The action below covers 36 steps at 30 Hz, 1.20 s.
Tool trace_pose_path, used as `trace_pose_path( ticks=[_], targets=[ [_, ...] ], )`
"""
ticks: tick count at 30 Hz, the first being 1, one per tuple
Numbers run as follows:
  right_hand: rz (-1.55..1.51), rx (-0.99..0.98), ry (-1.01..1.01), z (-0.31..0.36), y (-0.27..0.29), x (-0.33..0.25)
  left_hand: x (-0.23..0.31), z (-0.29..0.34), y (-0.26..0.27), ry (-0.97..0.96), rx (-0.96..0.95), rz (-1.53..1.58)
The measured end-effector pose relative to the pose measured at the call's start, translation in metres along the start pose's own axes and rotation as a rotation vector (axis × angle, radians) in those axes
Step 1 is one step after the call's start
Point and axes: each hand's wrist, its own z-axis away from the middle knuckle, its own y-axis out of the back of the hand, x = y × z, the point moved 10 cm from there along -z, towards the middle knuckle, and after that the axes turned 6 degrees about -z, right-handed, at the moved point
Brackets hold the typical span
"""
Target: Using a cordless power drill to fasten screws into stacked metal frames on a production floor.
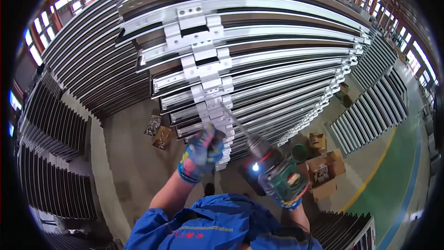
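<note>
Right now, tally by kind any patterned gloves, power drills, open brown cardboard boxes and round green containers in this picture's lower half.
Multicoloured patterned gloves, left and right: 2
Green power drill: 1
Open brown cardboard boxes: 3
Round green container: 1
Total: 7

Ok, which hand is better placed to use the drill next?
Probably the right hand: it holds the drill, its bit pointing toward the white brackets; the left hand has no drill.

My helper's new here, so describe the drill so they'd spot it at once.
Start at the big stack of silver rails mid-view. Below it, right of the left hand, the right hand holds the drill. Unlike the cardboard box to its right, it is green and black, with a long bit and glowing lamp.
</note>
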Motion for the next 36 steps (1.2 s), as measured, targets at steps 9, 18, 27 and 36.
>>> trace_pose_path(
  ticks=[9, 18, 27, 36],
  targets=[
    [-0.174, 0.018, -0.238, -0.106, 0.002, 0.029, 0.112, -0.001, 0.042, -0.381, 0.403, 0.094],
    [-0.111, 0.086, -0.114, -0.154, 0.009, 0.008, 0.129, -0.019, 0.025, -0.392, 0.332, -0.063],
    [-0.056, 0.075, -0.133, -0.161, 0.012, 0.005, 0.143, -0.021, 0.019, -0.536, 0.402, -0.240],
    [0.052, 0.080, -0.171, -0.162, 0.031, 0.012, 0.143, -0.024, 0.015, -0.573, 0.275, -0.120]
  ],
)
